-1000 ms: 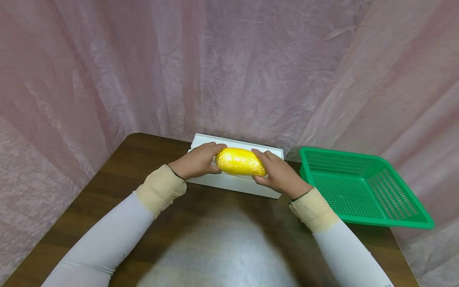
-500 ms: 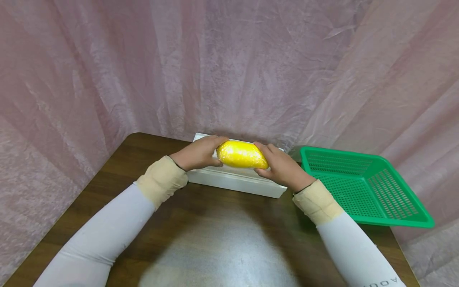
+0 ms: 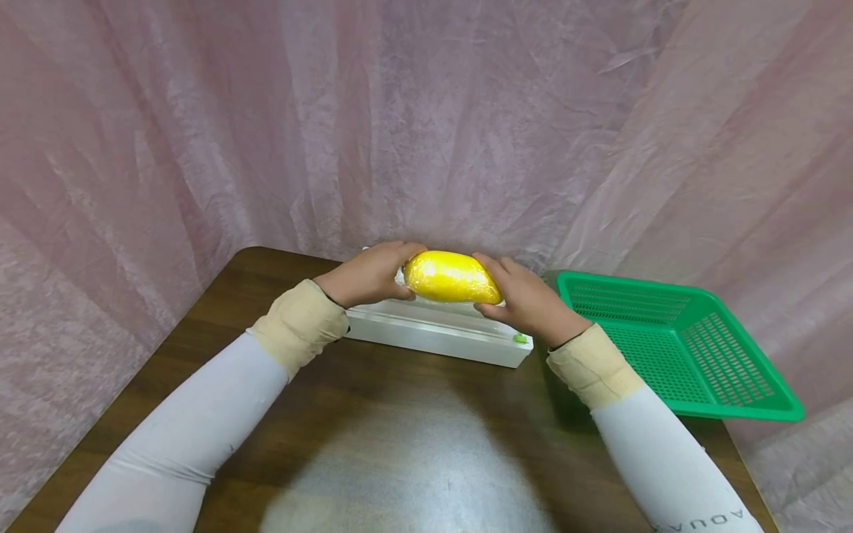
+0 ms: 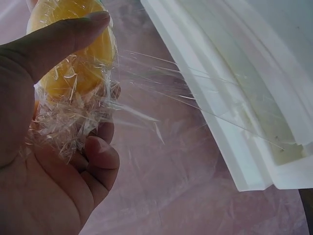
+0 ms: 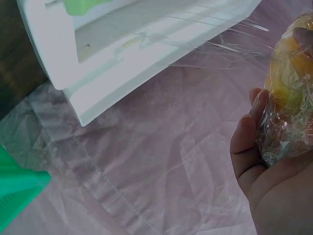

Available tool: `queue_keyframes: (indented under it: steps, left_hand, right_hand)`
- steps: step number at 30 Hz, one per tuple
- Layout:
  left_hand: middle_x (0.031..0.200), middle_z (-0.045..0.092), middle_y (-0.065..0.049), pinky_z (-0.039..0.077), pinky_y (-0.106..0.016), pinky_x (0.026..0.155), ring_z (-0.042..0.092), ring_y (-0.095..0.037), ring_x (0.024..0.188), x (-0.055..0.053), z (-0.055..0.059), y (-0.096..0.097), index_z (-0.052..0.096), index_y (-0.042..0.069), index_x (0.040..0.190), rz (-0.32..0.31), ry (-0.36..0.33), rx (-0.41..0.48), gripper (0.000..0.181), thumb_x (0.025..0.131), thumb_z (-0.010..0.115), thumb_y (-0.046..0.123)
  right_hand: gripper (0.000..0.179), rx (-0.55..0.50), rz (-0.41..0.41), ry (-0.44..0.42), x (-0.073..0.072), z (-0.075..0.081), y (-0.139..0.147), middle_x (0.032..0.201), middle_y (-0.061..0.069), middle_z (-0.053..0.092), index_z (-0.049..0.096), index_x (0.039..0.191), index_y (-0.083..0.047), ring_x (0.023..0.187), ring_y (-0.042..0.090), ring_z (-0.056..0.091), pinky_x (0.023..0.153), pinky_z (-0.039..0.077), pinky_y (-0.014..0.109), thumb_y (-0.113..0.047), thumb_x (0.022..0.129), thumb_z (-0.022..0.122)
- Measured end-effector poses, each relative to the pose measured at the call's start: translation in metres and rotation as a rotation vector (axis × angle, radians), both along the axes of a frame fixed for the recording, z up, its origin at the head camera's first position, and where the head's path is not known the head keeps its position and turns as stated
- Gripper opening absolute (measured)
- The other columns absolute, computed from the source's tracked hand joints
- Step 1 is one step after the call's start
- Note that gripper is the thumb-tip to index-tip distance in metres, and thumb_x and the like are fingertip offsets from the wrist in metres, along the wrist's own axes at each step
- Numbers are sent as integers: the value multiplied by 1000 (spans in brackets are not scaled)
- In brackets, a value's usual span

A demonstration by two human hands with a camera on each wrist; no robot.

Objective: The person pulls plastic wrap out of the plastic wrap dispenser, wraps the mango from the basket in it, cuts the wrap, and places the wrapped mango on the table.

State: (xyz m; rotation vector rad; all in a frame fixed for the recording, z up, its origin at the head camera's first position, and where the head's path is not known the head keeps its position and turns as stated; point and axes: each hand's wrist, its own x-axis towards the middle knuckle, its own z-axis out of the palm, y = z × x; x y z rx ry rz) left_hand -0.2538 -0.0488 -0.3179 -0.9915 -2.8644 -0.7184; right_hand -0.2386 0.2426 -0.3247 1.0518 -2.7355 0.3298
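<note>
A yellow mango-shaped fruit (image 3: pixel 452 277), wrapped in clear cling film, is held up level between both hands. My left hand (image 3: pixel 369 275) grips its left end, thumb on the near side in the left wrist view, with crumpled film (image 4: pixel 68 120) bunched at the palm. My right hand (image 3: pixel 533 302) holds the right end, fingers curled round the wrap. Below the fruit lies a long white cling film dispenser (image 3: pixel 429 337) with a green slider (image 3: pixel 520 338) at its right end. Stretched film (image 4: pixel 161 81) runs from the fruit to the dispenser.
A green perforated plastic basket (image 3: pixel 666 348) stands at the table's right side. The brown wooden table (image 3: pixel 400 437) lies in front of the dispenser. Pink curtain (image 3: pixel 453 126) hangs right behind it.
Both hands have moved the wrapped fruit up in the view and slightly right, off the dispenser's middle. More of the dispenser's front and its green slider now shows.
</note>
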Motion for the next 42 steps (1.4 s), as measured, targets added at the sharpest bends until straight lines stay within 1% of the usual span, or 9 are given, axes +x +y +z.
queue_keyframes:
  steps: [9, 14, 21, 24, 28, 33, 36, 42]
  left_hand:
    - [125, 64, -5, 49, -40, 99, 59, -22, 109, -2, 8, -1, 55, 13, 140, -18, 33, 21, 67, 80, 85, 16]
    - [129, 63, -6, 48, -42, 101, 59, -24, 112, -2, 13, -2, 55, 12, 140, -22, 42, 26, 68, 80, 85, 16]
    - [130, 63, -3, 48, -40, 101, 59, -22, 112, -2, 21, -1, 55, 14, 141, -28, 39, 40, 67, 81, 84, 17]
    - [130, 63, -2, 48, -40, 101, 58, -21, 113, -3, 25, -1, 54, 15, 142, -30, 30, 44, 67, 82, 83, 17]
    - [131, 63, -2, 48, -40, 101, 59, -22, 114, -4, 29, -2, 54, 16, 142, -32, 41, 48, 67, 81, 83, 18]
    - [132, 64, -1, 48, -40, 102, 59, -21, 117, -6, 34, -2, 56, 16, 139, -41, 61, 58, 65, 80, 84, 17]
    - [132, 64, -1, 46, -40, 104, 58, -20, 120, -6, 39, -3, 57, 16, 138, -54, 64, 68, 63, 80, 83, 15]
    - [131, 64, -1, 45, -41, 106, 57, -22, 121, -3, 49, -4, 58, 16, 138, -43, 75, 66, 64, 79, 84, 15]
  right_hand:
    - [81, -13, 4, 0, 1, 10, 0, 123, 18, 58, 34, 155, -9, 102, 32, 59, 91, 53, 48, -28, 89, 78]
    - [81, -21, 18, 30, 0, 15, 0, 119, 17, 60, 36, 154, -9, 99, 32, 60, 89, 53, 47, -28, 88, 79]
    - [80, -32, 18, 17, 0, 22, 3, 125, 18, 58, 35, 154, -10, 106, 33, 59, 94, 51, 49, -25, 88, 78]
    - [79, -39, 24, 20, 1, 26, 3, 124, 18, 59, 35, 154, -11, 104, 33, 60, 93, 52, 48, -25, 89, 78]
    - [79, -36, 21, 29, 1, 32, 3, 121, 18, 59, 35, 154, -11, 100, 33, 60, 90, 53, 48, -25, 89, 78]
    - [80, -24, 13, 44, 0, 37, 3, 124, 19, 58, 34, 154, -9, 103, 33, 60, 92, 53, 49, -25, 89, 77]
    - [80, -25, 15, 52, -1, 39, 3, 122, 20, 58, 34, 154, -8, 100, 34, 60, 91, 52, 49, -24, 89, 78]
    - [80, -20, 20, 78, 0, 49, 1, 112, 20, 58, 34, 154, -6, 92, 32, 57, 85, 52, 47, -25, 89, 77]
